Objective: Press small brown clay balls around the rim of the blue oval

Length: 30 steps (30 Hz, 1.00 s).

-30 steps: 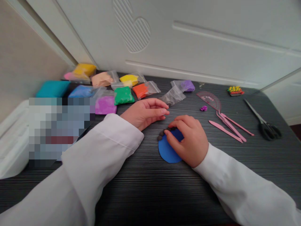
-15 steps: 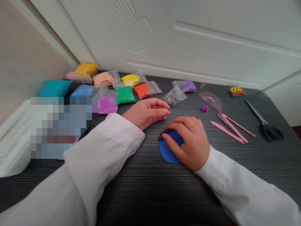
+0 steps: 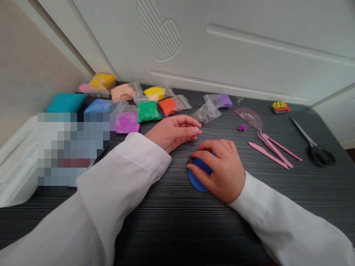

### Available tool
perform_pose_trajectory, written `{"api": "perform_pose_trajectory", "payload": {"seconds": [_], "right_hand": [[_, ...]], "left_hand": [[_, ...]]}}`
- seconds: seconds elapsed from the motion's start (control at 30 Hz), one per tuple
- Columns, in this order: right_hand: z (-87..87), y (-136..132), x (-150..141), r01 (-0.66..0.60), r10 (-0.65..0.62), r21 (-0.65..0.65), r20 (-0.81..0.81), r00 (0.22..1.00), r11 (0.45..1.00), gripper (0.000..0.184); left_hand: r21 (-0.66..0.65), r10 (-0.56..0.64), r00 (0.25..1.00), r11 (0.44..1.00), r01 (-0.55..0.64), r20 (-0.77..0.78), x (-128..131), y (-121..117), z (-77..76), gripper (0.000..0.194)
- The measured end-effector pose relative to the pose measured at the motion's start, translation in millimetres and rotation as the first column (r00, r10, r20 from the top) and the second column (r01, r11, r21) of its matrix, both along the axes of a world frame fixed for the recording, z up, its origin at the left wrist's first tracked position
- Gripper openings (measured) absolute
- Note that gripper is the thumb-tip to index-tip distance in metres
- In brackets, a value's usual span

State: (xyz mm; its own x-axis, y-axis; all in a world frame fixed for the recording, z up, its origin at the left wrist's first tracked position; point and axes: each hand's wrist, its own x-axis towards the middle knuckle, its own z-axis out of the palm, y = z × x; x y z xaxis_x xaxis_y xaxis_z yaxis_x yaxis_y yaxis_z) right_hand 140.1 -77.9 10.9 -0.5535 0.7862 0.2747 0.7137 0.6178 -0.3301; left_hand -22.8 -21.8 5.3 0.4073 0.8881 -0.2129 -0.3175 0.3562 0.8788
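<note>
A flat blue disc (image 3: 198, 181), looking like modelling clay, lies on the black table with a dark strip of clay (image 3: 190, 160) along its far left edge. My right hand (image 3: 222, 168) reaches over the disc, thumb and forefinger closed around the dark strip; the palm and fingers hide much of the disc. Just beyond, to the left, my left hand (image 3: 176, 133) hovers with curved fingers and a gap between thumb and forefinger. Nothing shows in it. Near its fingertips is a clear zip bag (image 3: 206, 113) with a little dark material inside.
Bags of coloured clay, including green (image 3: 149, 111), magenta (image 3: 128, 122) and orange (image 3: 168, 106), line the back left. To the right lie a pink protractor (image 3: 249, 117), pink tweezers (image 3: 276, 149), a pink modelling knife (image 3: 267, 155), a purple lump (image 3: 242, 128) and black scissors (image 3: 318, 153).
My right hand's thumb and forefinger have shifted slightly left and down along the dark strip at the disc's edge. My left hand has stayed in place.
</note>
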Motion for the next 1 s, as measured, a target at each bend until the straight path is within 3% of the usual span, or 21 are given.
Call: {"api": "perform_pose_trajectory", "payload": {"seconds": [1.0], "right_hand": [[-2.6, 0.2, 1.1, -0.071, 0.071, -0.014, -0.020, 0.997, 0.997, 0.021]], "left_hand": [[0.000, 0.012, 0.999, 1.000, -0.012, 0.036, 0.8, -0.8, -0.7, 0.011]]}}
